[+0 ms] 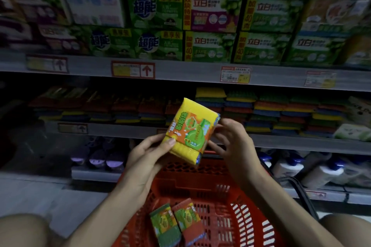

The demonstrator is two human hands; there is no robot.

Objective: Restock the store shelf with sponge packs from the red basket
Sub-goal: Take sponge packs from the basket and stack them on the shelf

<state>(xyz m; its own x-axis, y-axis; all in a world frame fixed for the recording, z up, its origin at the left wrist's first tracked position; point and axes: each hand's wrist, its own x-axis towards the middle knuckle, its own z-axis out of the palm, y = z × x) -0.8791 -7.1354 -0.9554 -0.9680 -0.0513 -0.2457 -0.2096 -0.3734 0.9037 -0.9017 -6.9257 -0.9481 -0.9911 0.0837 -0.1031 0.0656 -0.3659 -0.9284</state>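
Yellow sponge pack (191,132) held up over red basket (202,182), left hand (149,153) gripping lower corner, thumb pressed on label; right hand (230,142) half open, fingertips at right edge, grip uncertain. Plastic-wrapped, orange-and-green label, blue layer showing at side. Restocking seemingly midway: shelf (200,128) behind already stacked with coloured sponges, fuller at right, lower rows at left. Still to go: this pack and two more, green pack (165,226) and red pack (189,222), lying in basket
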